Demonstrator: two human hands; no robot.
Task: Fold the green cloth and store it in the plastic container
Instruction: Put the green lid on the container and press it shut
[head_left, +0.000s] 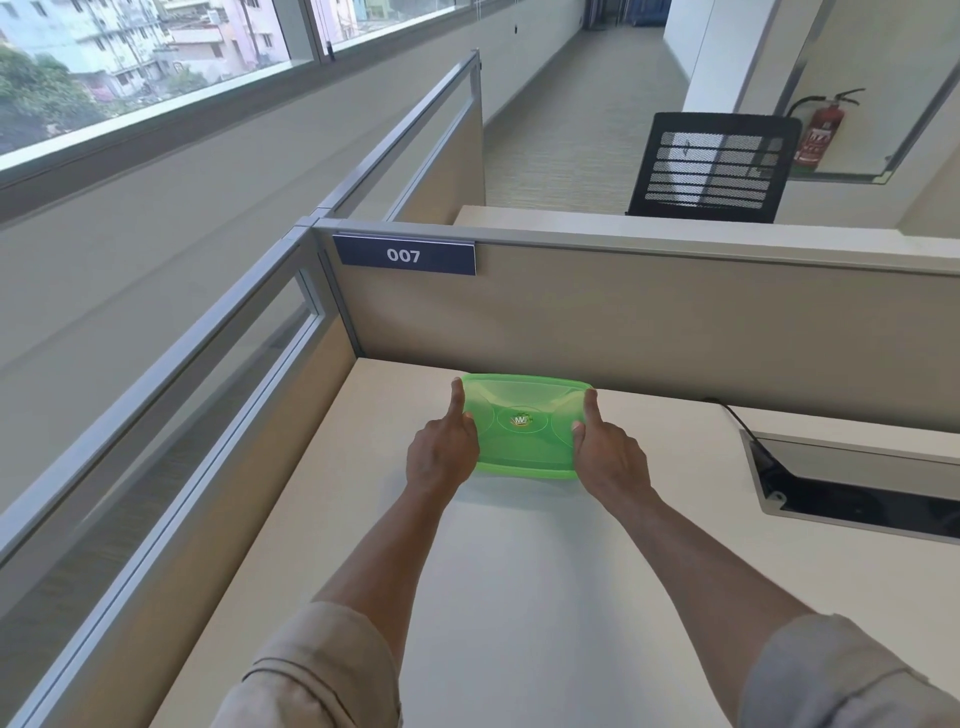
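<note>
A green translucent plastic container (524, 423) with its lid on rests on the white desk (519, 561), close to the beige partition. My left hand (441, 452) grips its left side with the index finger stretched along the edge. My right hand (610, 452) grips its right side the same way. The green cloth cannot be made out; the closed lid hides the inside.
A beige partition (649, 317) with a "007" sign (404, 255) stands right behind the container. A cable hatch (852, 483) is cut into the desk at right. A glass-topped divider (171, 415) runs along the left. A black chair (714, 166) stands beyond.
</note>
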